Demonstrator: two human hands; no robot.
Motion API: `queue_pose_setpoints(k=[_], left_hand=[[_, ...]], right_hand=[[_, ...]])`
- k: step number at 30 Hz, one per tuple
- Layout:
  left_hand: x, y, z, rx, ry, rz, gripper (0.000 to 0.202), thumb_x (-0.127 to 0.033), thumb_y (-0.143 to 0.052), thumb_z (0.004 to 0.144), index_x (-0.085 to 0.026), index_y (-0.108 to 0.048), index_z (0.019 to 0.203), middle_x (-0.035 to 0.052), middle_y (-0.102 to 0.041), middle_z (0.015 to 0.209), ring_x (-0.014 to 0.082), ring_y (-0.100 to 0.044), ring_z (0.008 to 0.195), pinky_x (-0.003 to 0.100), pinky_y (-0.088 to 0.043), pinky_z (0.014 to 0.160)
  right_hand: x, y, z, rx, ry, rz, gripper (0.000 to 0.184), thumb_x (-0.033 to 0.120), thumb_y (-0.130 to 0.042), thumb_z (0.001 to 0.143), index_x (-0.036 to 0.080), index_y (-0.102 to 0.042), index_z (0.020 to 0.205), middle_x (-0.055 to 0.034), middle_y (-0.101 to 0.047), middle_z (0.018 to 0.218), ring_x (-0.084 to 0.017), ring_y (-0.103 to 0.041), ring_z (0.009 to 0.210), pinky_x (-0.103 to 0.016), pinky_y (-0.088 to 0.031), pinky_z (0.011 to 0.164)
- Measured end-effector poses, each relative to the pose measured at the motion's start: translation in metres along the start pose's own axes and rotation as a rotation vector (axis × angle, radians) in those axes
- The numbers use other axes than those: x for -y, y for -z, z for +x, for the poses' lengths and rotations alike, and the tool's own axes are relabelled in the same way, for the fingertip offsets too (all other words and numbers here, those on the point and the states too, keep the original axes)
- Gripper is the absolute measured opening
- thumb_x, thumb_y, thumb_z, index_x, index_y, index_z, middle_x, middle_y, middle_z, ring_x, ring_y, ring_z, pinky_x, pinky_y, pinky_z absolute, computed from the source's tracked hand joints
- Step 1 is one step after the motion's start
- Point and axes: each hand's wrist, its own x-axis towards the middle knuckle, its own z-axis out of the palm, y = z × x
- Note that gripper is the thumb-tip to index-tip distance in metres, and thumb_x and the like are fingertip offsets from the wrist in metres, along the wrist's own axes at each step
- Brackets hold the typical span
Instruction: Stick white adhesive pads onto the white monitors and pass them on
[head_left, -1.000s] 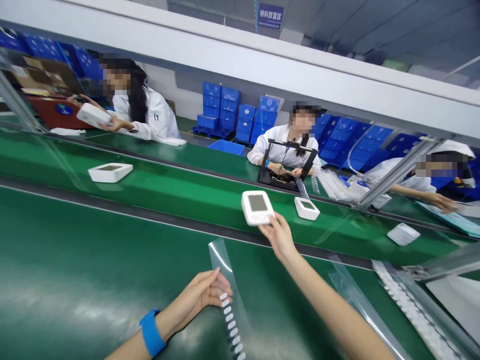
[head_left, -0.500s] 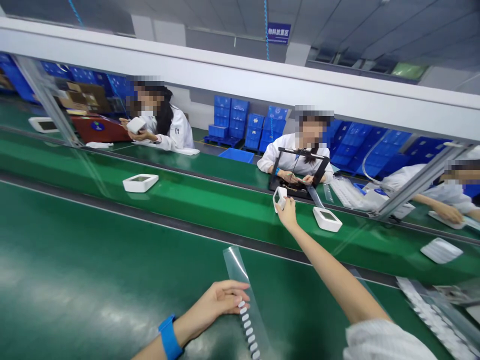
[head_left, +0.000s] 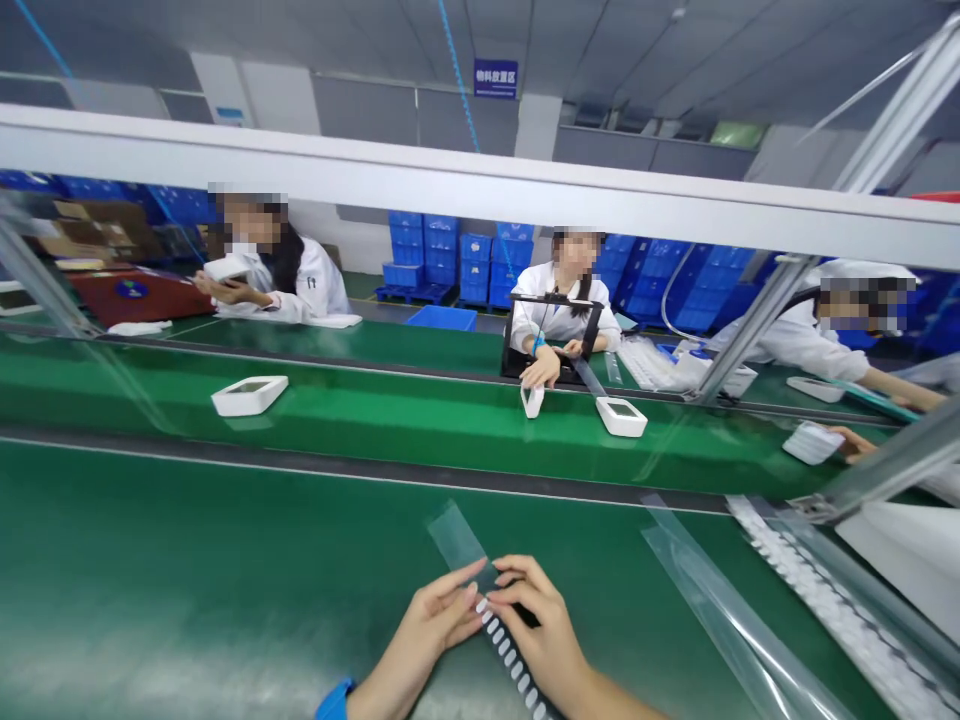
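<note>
A clear plastic strip (head_left: pixel 459 535) with a row of small white oval pads (head_left: pixel 510 655) lies between my hands over the green work surface. On its left edge, my left hand (head_left: pixel 431 630) pinches it near the topmost pad, with a blue band at the wrist. My right hand (head_left: pixel 546 632) has its thumb and fingertips closed at the strip's right edge by the same pad. Across the belt, a co-worker's hand (head_left: pixel 541 370) holds a white device (head_left: pixel 532 400) tipped up on edge. Another white device (head_left: pixel 622 416) lies flat just right of it.
A further white device (head_left: pixel 250 396) sits on the green conveyor (head_left: pixel 360 415) at left. Loose clear strips (head_left: pixel 712 590) and a sheet with rows of white pads (head_left: pixel 832 590) lie at right. A metal frame bar (head_left: pixel 465 175) crosses above, with co-workers behind it.
My right hand has let go of the white device at the belt and come back to the strip beside my left hand. The co-worker's hand now has that device. The view has turned slightly right.
</note>
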Motion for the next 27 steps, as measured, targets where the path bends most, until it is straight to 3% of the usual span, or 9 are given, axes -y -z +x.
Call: queue_pose_setpoints(k=[5, 15, 21, 27], left_hand=[[0.008, -0.013, 0.001, -0.009, -0.033, 0.013, 0.054, -0.044, -0.082, 0.066, -0.018, -0.071, 0.111, 0.0098, -0.075, 0.090, 0.0276, -0.068, 0.098, 0.038, -0.050, 0.095], [0.021, -0.037, 0.020, 0.022, -0.115, 0.069, 0.059, -0.044, -0.080, 0.070, -0.015, -0.066, 0.119, 0.0130, -0.075, 0.102, 0.0311, -0.065, 0.105, 0.044, -0.046, 0.101], [0.024, -0.043, 0.027, 0.055, -0.204, 0.085, 0.052, -0.041, -0.076, 0.076, -0.016, -0.065, 0.120, 0.0118, -0.074, 0.105, 0.0291, -0.066, 0.105, 0.044, -0.046, 0.100], [0.018, -0.045, 0.023, 0.055, -0.274, 0.192, 0.056, -0.054, -0.063, 0.082, -0.013, -0.064, 0.121, 0.0152, -0.067, 0.120, 0.0302, -0.063, 0.110, 0.042, -0.050, 0.096]], right_hand=[[-0.001, 0.012, -0.004, -0.037, -0.035, 0.075, 0.010, 0.028, -0.065, 0.085, 0.029, -0.073, 0.080, -0.0070, -0.064, 0.106, -0.022, -0.065, 0.086, -0.037, -0.052, 0.080], [-0.010, 0.031, -0.009, -0.077, -0.129, 0.071, 0.019, 0.036, -0.062, 0.087, 0.024, -0.073, 0.078, -0.0111, -0.068, 0.100, -0.029, -0.056, 0.112, -0.041, -0.046, 0.093], [-0.020, 0.034, -0.008, -0.120, -0.162, 0.036, 0.021, 0.037, -0.058, 0.088, 0.022, -0.072, 0.084, -0.0134, -0.061, 0.115, -0.029, -0.054, 0.115, -0.038, -0.050, 0.090], [-0.034, 0.031, -0.007, -0.176, -0.259, 0.163, 0.026, 0.044, -0.064, 0.082, 0.019, -0.073, 0.084, -0.0155, -0.055, 0.126, -0.029, -0.062, 0.104, -0.035, -0.056, 0.081]])
